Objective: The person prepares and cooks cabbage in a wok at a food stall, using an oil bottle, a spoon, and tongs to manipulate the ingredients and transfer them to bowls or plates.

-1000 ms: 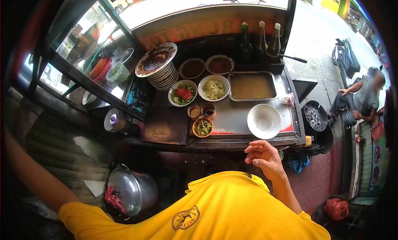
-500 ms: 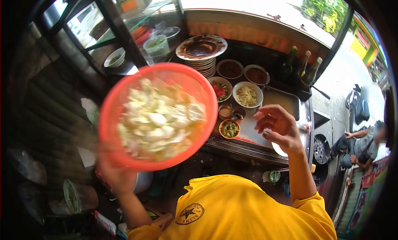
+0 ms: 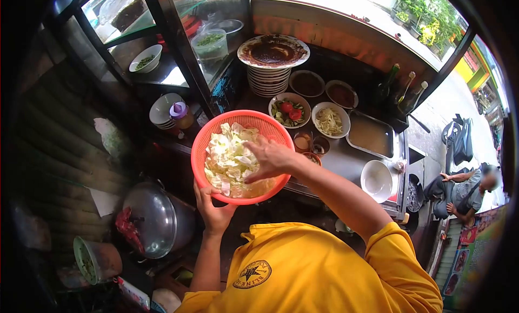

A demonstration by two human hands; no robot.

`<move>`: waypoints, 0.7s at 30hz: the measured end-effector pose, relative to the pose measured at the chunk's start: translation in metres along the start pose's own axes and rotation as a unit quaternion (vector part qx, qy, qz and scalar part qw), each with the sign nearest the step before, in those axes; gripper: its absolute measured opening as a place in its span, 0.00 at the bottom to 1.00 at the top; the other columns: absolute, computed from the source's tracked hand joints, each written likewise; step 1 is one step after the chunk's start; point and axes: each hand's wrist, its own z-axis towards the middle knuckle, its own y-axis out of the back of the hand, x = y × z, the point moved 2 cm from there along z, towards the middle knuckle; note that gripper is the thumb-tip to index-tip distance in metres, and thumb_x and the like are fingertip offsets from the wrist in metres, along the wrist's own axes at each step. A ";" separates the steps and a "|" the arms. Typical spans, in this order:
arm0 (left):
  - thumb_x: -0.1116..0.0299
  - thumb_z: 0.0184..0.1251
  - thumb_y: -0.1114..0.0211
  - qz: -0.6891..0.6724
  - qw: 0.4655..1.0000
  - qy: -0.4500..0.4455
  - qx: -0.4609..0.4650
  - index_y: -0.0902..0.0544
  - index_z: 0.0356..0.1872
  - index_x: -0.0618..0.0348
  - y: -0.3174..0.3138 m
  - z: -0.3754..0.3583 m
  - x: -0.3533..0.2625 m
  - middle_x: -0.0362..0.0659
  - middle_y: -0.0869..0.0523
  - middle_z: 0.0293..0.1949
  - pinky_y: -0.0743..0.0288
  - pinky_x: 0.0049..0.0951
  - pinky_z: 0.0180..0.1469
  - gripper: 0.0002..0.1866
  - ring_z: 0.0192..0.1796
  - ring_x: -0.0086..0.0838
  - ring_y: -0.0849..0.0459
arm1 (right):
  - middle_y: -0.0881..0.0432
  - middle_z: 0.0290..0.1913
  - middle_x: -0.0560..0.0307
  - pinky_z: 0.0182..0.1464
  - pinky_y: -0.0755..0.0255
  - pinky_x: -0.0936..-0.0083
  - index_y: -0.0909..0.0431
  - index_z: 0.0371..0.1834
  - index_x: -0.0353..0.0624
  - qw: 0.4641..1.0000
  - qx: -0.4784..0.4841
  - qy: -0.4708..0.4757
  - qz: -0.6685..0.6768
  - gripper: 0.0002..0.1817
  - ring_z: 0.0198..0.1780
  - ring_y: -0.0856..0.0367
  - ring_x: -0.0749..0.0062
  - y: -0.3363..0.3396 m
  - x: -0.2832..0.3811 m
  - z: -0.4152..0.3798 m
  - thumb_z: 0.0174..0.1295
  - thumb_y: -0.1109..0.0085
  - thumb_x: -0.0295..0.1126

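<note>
A red plastic colander (image 3: 241, 117) filled with chopped cabbage (image 3: 226, 155) is in front of my chest, over the near edge of the counter. My left hand (image 3: 215, 211) grips its lower rim, thumb and fingers closed around the edge. Over the right side of the cabbage lies my right hand (image 3: 277, 160), its fingers spread at the pieces. Whether the fingertips pinch any cabbage is not clear. Just right of the colander are small cups of sauce (image 3: 320, 146), partly covered by my right forearm.
A plate stack (image 3: 268, 80) stands at the back. Near it are bowls of cucumber and tomato (image 3: 288, 112) and sprouts (image 3: 330, 121), a metal tray (image 3: 371, 133), a white bowl (image 3: 377, 181) and bottles (image 3: 406, 94). A large lidded pot (image 3: 154, 218) is lower left. Another person (image 3: 459, 194) sits at right.
The colander has moved down and right, from upper left to in front of me. My right hand has come from over the counter into the cabbage. The white bowl now shows fully.
</note>
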 end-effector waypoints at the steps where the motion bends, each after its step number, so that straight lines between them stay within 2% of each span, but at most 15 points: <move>1: 0.63 0.40 0.18 -0.004 1.000 0.020 -0.002 0.31 0.36 0.56 -0.001 -0.005 0.008 0.56 0.28 0.51 0.30 0.43 0.54 0.29 0.53 0.49 0.25 | 0.40 0.69 0.33 0.66 0.38 0.51 0.41 0.71 0.45 1.000 0.003 -0.002 -0.001 0.54 0.66 0.36 0.34 -0.004 0.006 -0.001 0.43 0.30 0.61; 3: 0.62 0.41 0.18 -0.009 0.999 0.043 -0.006 0.31 0.37 0.56 -0.001 -0.007 0.014 0.56 0.28 0.51 0.30 0.43 0.53 0.29 0.53 0.49 0.25 | 0.40 0.68 0.31 0.63 0.35 0.48 0.40 0.71 0.50 0.998 0.014 0.003 -0.055 0.54 0.65 0.36 0.30 -0.003 0.020 -0.007 0.40 0.29 0.61; 7: 0.62 0.41 0.18 -0.004 0.999 0.032 0.002 0.32 0.37 0.57 0.002 -0.004 0.017 0.57 0.29 0.52 0.30 0.45 0.55 0.29 0.54 0.50 0.25 | 0.41 0.68 0.29 0.60 0.33 0.45 0.39 0.71 0.53 0.997 0.035 0.030 -0.068 0.53 0.65 0.36 0.30 -0.001 0.020 -0.007 0.39 0.28 0.59; 9: 0.62 0.41 0.18 0.002 0.999 0.033 0.005 0.32 0.37 0.57 0.002 -0.003 0.016 0.58 0.29 0.52 0.31 0.45 0.55 0.29 0.54 0.51 0.25 | 0.39 0.67 0.29 0.58 0.30 0.45 0.37 0.70 0.54 0.996 -0.045 0.016 -0.070 0.50 0.64 0.35 0.29 0.000 0.011 -0.009 0.40 0.28 0.53; 12: 0.61 0.42 0.18 0.017 1.000 0.005 0.006 0.32 0.37 0.57 -0.004 0.000 0.013 0.58 0.29 0.52 0.31 0.46 0.56 0.29 0.55 0.52 0.26 | 0.37 0.65 0.30 0.56 0.28 0.47 0.36 0.70 0.54 0.992 -0.028 0.021 -0.119 0.47 0.64 0.35 0.29 -0.008 0.011 -0.009 0.42 0.29 0.49; 13: 0.61 0.42 0.18 0.017 1.000 0.015 0.007 0.32 0.37 0.57 -0.005 -0.003 0.015 0.58 0.29 0.52 0.31 0.46 0.56 0.29 0.55 0.53 0.26 | 0.35 0.62 0.31 0.54 0.25 0.50 0.34 0.68 0.53 0.988 -0.055 0.049 -0.133 0.44 0.62 0.32 0.32 -0.009 0.009 -0.009 0.43 0.31 0.45; 14: 0.60 0.42 0.18 0.017 1.000 0.025 0.006 0.32 0.37 0.57 -0.005 -0.005 0.017 0.59 0.29 0.52 0.31 0.47 0.56 0.29 0.55 0.53 0.26 | 0.35 0.62 0.31 0.54 0.25 0.50 0.34 0.68 0.53 0.989 -0.056 0.046 -0.132 0.44 0.62 0.32 0.32 -0.007 0.007 -0.009 0.43 0.31 0.45; 16: 0.60 0.42 0.18 0.020 0.999 0.031 0.012 0.32 0.37 0.57 -0.004 -0.009 0.019 0.58 0.28 0.51 0.31 0.47 0.56 0.30 0.55 0.53 0.26 | 0.34 0.61 0.34 0.49 0.24 0.49 0.32 0.65 0.51 0.991 -0.061 0.066 -0.097 0.40 0.58 0.29 0.34 -0.002 0.004 -0.006 0.43 0.31 0.39; 17: 0.60 0.42 0.18 0.023 0.999 0.034 0.015 0.32 0.37 0.57 -0.004 -0.009 0.019 0.58 0.28 0.51 0.31 0.47 0.56 0.30 0.55 0.53 0.26 | 0.28 0.55 0.37 0.47 0.23 0.51 0.27 0.59 0.49 0.984 -0.121 0.081 -0.100 0.34 0.52 0.24 0.40 -0.004 -0.001 -0.002 0.42 0.33 0.33; 18: 0.60 0.42 0.18 0.026 0.999 0.037 0.018 0.32 0.37 0.57 -0.003 -0.009 0.019 0.58 0.28 0.51 0.31 0.47 0.56 0.30 0.55 0.53 0.27 | 0.28 0.55 0.37 0.47 0.23 0.51 0.27 0.59 0.49 0.984 -0.122 0.081 -0.098 0.34 0.52 0.24 0.40 -0.005 -0.008 0.001 0.42 0.33 0.33; 20: 0.59 0.43 0.18 0.052 0.998 0.015 0.022 0.32 0.37 0.57 -0.004 -0.007 0.015 0.57 0.28 0.49 0.31 0.47 0.56 0.30 0.54 0.53 0.27 | 0.22 0.47 0.41 0.47 0.23 0.56 0.22 0.52 0.45 0.986 -0.131 0.095 -0.028 0.28 0.48 0.21 0.46 0.001 -0.021 0.009 0.41 0.35 0.29; 21: 0.59 0.43 0.18 0.055 0.998 0.017 0.022 0.32 0.37 0.57 -0.004 -0.006 0.012 0.57 0.28 0.49 0.31 0.47 0.56 0.30 0.54 0.53 0.27 | 0.19 0.39 0.44 0.47 0.24 0.59 0.19 0.44 0.41 0.976 -0.171 0.133 0.031 0.22 0.44 0.19 0.49 0.011 -0.023 0.011 0.40 0.36 0.28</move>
